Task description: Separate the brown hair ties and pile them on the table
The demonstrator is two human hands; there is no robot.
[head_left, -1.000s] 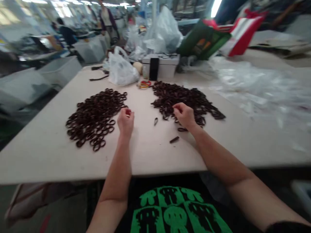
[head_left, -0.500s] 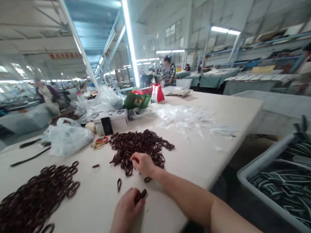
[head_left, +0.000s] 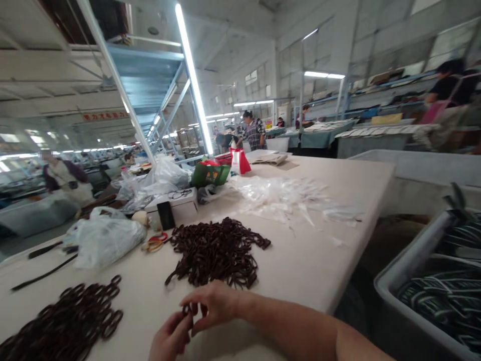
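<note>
A dark brown fabric loop is held upright between my two hands, near the front of the table. My left hand pinches it from below with thumb and fingertips. From the right, my right hand curves over, its index finger and thumb on either side of the loop. Just beyond my right hand lies a heap of flat brown loops. Towards the lower left spreads a second pile of rounder, open brown rings. My fingers partly hide the held loop.
Scissors, a black phone-like slab, a white box and a stuffed plastic bag stand left of the heap. Clear plastic film covers the table's middle. A grey bin sits at the right. Other people work farther back.
My right hand has drawn back from the heap to meet my left hand at the loop. My left hand has shifted left and lower in view. The camera has tilted up a little.
</note>
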